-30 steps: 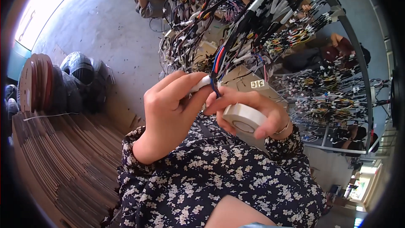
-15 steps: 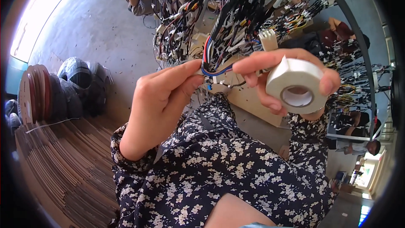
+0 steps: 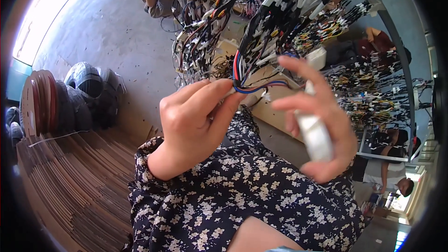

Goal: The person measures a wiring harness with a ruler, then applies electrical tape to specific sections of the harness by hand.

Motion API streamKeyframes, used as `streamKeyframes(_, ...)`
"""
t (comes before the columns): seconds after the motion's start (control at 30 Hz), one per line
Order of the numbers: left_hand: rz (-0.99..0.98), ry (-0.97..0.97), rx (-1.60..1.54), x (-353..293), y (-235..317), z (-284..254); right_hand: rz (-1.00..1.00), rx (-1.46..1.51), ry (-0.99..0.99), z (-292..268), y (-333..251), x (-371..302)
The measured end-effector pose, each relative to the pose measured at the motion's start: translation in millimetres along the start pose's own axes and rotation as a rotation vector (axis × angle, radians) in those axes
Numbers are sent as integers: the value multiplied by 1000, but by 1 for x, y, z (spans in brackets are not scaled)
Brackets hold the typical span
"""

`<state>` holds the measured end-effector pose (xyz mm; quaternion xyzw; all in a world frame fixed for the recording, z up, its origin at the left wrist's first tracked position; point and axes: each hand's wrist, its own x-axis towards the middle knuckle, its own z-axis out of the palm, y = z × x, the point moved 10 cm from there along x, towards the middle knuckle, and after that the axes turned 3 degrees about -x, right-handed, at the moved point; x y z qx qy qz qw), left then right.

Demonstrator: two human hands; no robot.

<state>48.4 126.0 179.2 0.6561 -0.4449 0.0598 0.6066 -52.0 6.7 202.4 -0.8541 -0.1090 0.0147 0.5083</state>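
Observation:
My left hand (image 3: 193,119) pinches a wire harness (image 3: 237,67) between thumb and fingertips, where its red, white, blue and black wires leave a black sleeve. From the pinch, a few blue and reddish wires (image 3: 270,83) bend off to the right toward my other hand. My right hand (image 3: 333,116), smeared by motion, holds a roll of white tape (image 3: 316,140) edge-on between its thumb and palm. Its index and middle fingers are stretched out toward the wires, apart from them. A white connector (image 3: 317,58) hangs just beyond these fingers.
Many bundled harnesses (image 3: 261,32) hang ahead from a rack with a dark curved bar (image 3: 389,32). At left lie stacked cardboard sheets (image 3: 70,182), with reels (image 3: 39,102) and dark coils (image 3: 86,84) behind. Other people are at the far left and right.
My right hand has turned the tape roll from face-on to edge-on and spread its fingers away from the wires. My left hand has shifted slightly right, still pinching the harness.

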Motion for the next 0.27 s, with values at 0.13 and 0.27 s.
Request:
streamKeyframes(0.13, 42, -8, -7, 1, 1, 6, -10, -285, 66, 7, -3, 1)
streamKeyframes(0.27, -45, -83, -92, 1, -8, 7, 2, -267, 53, -2, -1, 9)
